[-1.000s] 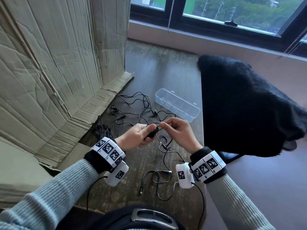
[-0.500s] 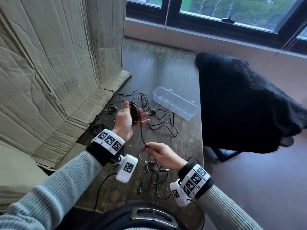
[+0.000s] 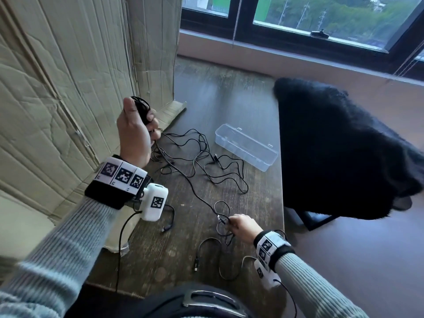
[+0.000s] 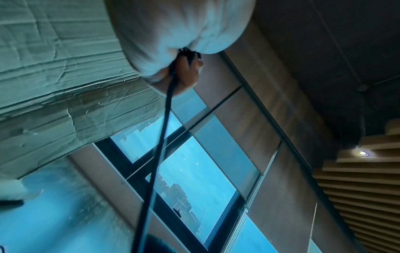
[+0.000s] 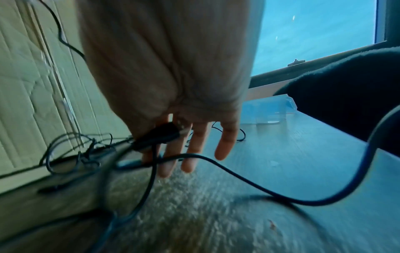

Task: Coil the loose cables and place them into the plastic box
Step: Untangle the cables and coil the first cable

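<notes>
Dark scuffed wood makes up the counter (image 3: 229, 106), which runs from the person's lap toward a window (image 3: 321, 17) at its far end, with creased cardboard (image 3: 57, 88) standing along its left edge and a black fuzzy cloth (image 3: 339, 145) draped just past its right edge. Raised above the left edge of the counter, the left hand (image 3: 134, 134) has its fingers (image 3: 150, 115) curled round a small coil (image 3: 141, 109) of black cable, and from that fist one strand (image 3: 183, 177) runs down across the counter toward the near right. Low over the near right part of the counter, the right hand (image 3: 243, 227) pinches that strand close to its plug (image 5: 160, 135) between thumb and forefinger, while its other fingers (image 5: 226, 142) hang straight and slightly spread. More loose cables (image 3: 206, 161) lie tangled across the middle of the counter, and another one (image 3: 215, 260) curls near the front edge, under and beside the right wrist. A clear plastic box (image 3: 246, 146) sits open toward the right edge of the counter, past the tangle, with no cable inside it. Both wrists carry bands with black-and-white square markers.
</notes>
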Tool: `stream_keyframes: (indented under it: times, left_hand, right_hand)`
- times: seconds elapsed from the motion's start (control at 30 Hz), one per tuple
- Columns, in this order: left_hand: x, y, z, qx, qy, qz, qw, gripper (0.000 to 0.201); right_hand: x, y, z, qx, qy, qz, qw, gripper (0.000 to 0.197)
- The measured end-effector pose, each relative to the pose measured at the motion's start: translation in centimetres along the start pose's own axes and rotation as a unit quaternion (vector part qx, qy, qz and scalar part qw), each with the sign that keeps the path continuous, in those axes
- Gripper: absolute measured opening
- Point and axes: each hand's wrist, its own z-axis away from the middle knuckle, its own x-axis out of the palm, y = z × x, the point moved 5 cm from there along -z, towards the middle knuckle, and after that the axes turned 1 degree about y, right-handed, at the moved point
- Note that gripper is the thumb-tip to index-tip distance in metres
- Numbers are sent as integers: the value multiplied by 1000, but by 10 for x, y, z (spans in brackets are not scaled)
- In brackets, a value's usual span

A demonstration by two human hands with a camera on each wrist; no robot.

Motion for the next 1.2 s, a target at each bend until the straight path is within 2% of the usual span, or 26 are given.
stream_keyframes:
  times: [0.07, 0.13, 0.23, 0.33, 0.4, 0.47, 0.53, 0.6, 0.63, 0.67, 0.73, 0.8, 0.83, 0.87, 0.9, 0.97, 1.03, 1.07, 1.13, 1.2]
  left_hand:
    - [-3, 17, -2, 41, 23, 3, 999, 38]
    - [-6, 32, -8, 72, 36, 9, 997, 39]
    - [-8, 47, -13, 87, 33, 10, 996, 41]
    - [-6, 52, -11, 104, 22, -11, 994, 40]
    - [-6, 51, -8, 118, 13, -40, 992, 40]
    - [-8, 46, -6, 122, 6, -74, 990, 39]
    - [-11, 37, -4, 116, -2, -106, 988, 39]
    - [-16, 28, -4, 101, -2, -124, 987, 39]
    - [-19, 26, -4, 95, 1, -129, 987, 38]
    - [-22, 25, -4, 92, 5, -132, 987, 38]
    - [-25, 28, -3, 93, 10, -139, 986, 37]
    - [-26, 35, -2, 99, 17, -136, 986, 38]
    - [-25, 38, -1, 103, 20, -129, 986, 38]
    - [-24, 42, -1, 104, 23, -120, 987, 38]
    - [-21, 44, 0, 101, 23, -110, 989, 38]
    - [-12, 46, 3, 89, 15, -90, 992, 38]
    - [1, 46, 8, 83, -5, -71, 994, 38]
    - [8, 46, 12, 84, -18, -62, 994, 38]
    - [23, 47, 19, 90, -44, -43, 994, 38]
    - [32, 49, 23, 102, -59, -37, 992, 38]
  right_hand:
    - [7, 12, -4, 25, -15, 29, 999, 23]
    - [10, 23, -7, 40, -21, 9, 999, 27]
    - [7, 33, -10, 66, -14, 14, 998, 29]
    - [-9, 39, -18, 119, 26, -63, 991, 23]
    - [-28, 46, -24, 178, 71, -213, 958, 24]
    - [-48, 52, -30, 212, 129, -377, 892, 29]
    - [-70, 45, -29, 201, 168, -486, 834, 34]
    - [-90, 34, -27, 173, 210, -557, 784, 30]
    - [-97, 31, -28, 161, 223, -564, 779, 30]
    - [-102, 27, -28, 149, 222, -546, 794, 29]
    - [-98, 18, -30, 121, 156, -446, 873, 30]
    - [-84, 10, -29, 92, 45, -280, 955, 34]
    - [-77, 7, -29, 89, -5, -171, 981, 40]
    - [-71, 5, -29, 93, -32, -66, 993, 49]
    - [-68, 3, -30, 100, -27, 8, 995, 57]
    - [-69, -15, -34, 57, 47, 20, 997, 62]
    - [-69, -49, -38, -54, 102, -34, 993, 67]
    - [-66, -68, -39, -108, 100, -57, 987, 71]
    - [-53, -105, -37, -185, 24, -70, 980, 83]
    - [-29, -130, -31, -207, -95, -33, 973, 81]
